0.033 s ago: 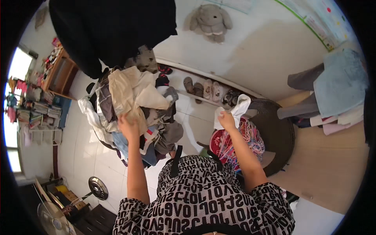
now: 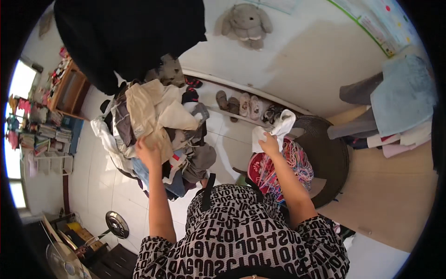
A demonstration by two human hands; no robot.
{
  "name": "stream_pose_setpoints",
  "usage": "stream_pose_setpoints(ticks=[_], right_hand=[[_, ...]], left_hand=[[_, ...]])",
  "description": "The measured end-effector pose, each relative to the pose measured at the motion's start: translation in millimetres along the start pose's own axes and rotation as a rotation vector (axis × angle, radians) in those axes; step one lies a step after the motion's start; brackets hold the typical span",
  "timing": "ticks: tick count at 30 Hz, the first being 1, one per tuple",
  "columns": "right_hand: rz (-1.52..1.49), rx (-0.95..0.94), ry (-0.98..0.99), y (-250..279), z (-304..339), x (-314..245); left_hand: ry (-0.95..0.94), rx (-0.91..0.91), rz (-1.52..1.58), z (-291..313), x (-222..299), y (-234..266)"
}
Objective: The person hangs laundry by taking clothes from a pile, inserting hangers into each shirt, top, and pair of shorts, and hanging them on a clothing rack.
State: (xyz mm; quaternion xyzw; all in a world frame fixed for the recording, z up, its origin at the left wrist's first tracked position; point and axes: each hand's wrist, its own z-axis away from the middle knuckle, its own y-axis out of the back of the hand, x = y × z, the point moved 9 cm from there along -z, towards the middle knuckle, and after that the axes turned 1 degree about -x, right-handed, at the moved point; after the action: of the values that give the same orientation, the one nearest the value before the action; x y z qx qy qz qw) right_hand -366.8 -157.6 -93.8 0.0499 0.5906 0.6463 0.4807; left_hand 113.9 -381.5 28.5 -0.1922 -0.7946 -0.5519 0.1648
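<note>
My left hand is closed on the near edge of a beige garment, which lies on top of a heaped pile of clothes. Grey, white and blue denim pieces show around and beneath it. Off to the right, my right hand grips a crumpled white cloth, holding it up above a bundle of colourful thin hangers. Those hangers rest by a red patterned container. My fingertips are partly hidden by the fabric in both hands.
A dark round woven basket or seat stands right of the hangers. Several shoes line the wall. Black cloth hangs at the upper left. Folded clothes lie at the right, and a round metal base stands lower left.
</note>
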Motion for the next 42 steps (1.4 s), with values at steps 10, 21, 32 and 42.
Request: stream_pose_setpoints(ticks=[10, 21, 32, 42], right_hand=[[-0.323, 0.488, -0.575, 40, -55, 131], [-0.597, 0.314, -0.437, -13, -100, 263], [-0.245, 0.018, 0.715, 16, 115, -55], [-0.333, 0.604, -0.494, -53, 148, 175]], left_hand=[[-0.280, -0.225, 0.177, 51, 104, -18], [-0.141, -0.992, 0.628, 180, 203, -140], [0.897, -1.402, 1.170, 241, 258, -220], [0.310, -1.209, 1.052, 215, 239, -180]])
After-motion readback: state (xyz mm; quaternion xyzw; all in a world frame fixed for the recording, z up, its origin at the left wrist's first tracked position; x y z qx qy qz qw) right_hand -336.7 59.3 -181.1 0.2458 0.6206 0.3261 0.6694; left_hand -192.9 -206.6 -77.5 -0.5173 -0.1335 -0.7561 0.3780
